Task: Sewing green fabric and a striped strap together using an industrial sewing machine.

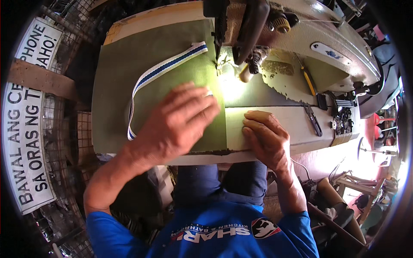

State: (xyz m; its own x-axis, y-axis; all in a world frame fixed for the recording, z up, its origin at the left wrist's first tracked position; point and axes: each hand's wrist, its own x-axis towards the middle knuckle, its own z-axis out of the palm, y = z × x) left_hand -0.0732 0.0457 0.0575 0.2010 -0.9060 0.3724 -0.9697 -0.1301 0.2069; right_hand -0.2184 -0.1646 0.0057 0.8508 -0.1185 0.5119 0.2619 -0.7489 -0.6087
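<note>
A green fabric panel [116, 86] lies flat on the sewing machine table. On it a white webbing strap with a blue centre stripe [150, 74] bends in a curve, and its lower part runs under my left wrist. Over the panel, my left hand [183, 118] is slightly blurred, with fingers curled together. A small pale bit shows at its fingertips; I cannot make out whether it is the strap's other end. Just right of the panel's edge, my right hand [267, 138] rests its bent, slightly parted fingers on the pale tabletop [292, 116], nothing visible in them.
Beyond my hands stands the sewing machine [318, 41], its lit needle area at the panel's right edge. Right of it lie a yellow-handled screwdriver [308, 81], dark snips [313, 120] and several small metal parts [342, 122]. A wire grille [84, 133] and a sign are at left.
</note>
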